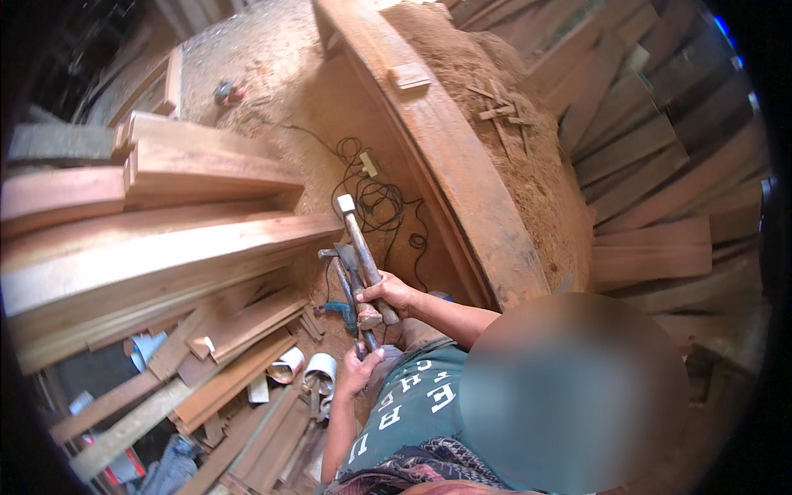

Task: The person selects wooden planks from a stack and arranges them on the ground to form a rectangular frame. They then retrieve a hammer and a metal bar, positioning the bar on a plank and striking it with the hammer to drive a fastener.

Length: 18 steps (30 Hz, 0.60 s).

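Note:
My right hand point(388, 293) is closed around a bundle of hand tools in front of my body. One is a long brown-grey shaft point(361, 243) with a pale, blocky end pointing away from me. Beside it, a hammer point(328, 254) with a dark metal head and a flat, dark metal blade point(349, 258) stick out of the bundle. Lower down is a blue curved tool point(338, 308), its kind unclear. My left hand point(360, 370) grips the near end of a dark handle point(369, 340) in the same bundle. Fingers partly hide how the tools overlap.
Stacked timber beams point(165, 239) lie at left, with loose boards point(239, 355) and white containers point(320, 370) nearer. A long rusty-brown beam point(454, 148) runs along the right, bearing a small wood block point(408, 76). Black cable point(384, 206) coils on the floor beyond the tools, near sawdust point(528, 198).

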Each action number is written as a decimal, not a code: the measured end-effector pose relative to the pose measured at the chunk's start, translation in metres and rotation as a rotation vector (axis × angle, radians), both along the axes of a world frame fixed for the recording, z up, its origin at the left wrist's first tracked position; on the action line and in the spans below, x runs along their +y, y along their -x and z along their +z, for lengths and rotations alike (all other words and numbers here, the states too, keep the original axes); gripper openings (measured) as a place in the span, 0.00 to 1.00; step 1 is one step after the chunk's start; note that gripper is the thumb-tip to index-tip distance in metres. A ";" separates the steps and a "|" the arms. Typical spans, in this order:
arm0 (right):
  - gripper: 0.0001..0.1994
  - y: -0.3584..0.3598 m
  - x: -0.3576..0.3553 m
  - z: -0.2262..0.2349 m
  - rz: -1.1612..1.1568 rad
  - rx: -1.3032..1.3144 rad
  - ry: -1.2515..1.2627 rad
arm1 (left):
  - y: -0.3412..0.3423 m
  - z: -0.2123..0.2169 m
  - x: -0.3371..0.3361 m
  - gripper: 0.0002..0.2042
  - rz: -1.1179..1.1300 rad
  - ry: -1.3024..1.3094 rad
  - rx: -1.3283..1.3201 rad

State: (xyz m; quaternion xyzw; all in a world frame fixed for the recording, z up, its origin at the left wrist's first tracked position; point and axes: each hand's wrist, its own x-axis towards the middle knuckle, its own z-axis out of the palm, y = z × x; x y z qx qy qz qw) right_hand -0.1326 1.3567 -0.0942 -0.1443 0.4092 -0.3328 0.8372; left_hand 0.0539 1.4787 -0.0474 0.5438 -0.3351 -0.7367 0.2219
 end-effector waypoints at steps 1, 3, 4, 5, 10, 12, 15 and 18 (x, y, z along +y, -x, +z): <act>0.20 0.009 -0.002 0.007 -0.020 0.018 0.027 | 0.004 0.003 -0.013 0.21 -0.083 0.100 -0.075; 0.20 0.027 -0.005 0.016 -0.039 0.025 0.072 | 0.008 0.005 -0.046 0.19 -0.049 0.138 -0.079; 0.20 0.035 -0.007 0.018 -0.054 0.035 0.098 | -0.003 -0.012 -0.068 0.19 0.021 -0.053 0.181; 0.20 0.037 -0.003 0.021 -0.055 0.045 0.114 | -0.013 -0.030 -0.079 0.20 0.108 -0.264 0.431; 0.24 0.061 0.002 0.027 -0.149 -0.142 0.223 | 0.056 -0.041 -0.163 0.27 0.158 -0.248 0.283; 0.24 0.072 0.003 0.046 -0.098 0.054 0.276 | 0.061 -0.064 -0.175 0.29 0.069 -0.236 0.266; 0.24 0.082 0.010 0.061 -0.019 0.407 0.403 | 0.069 -0.079 -0.172 0.30 0.039 -0.271 0.165; 0.22 0.088 0.020 0.073 0.122 0.753 0.363 | 0.081 -0.063 -0.169 0.35 -0.042 -0.233 0.153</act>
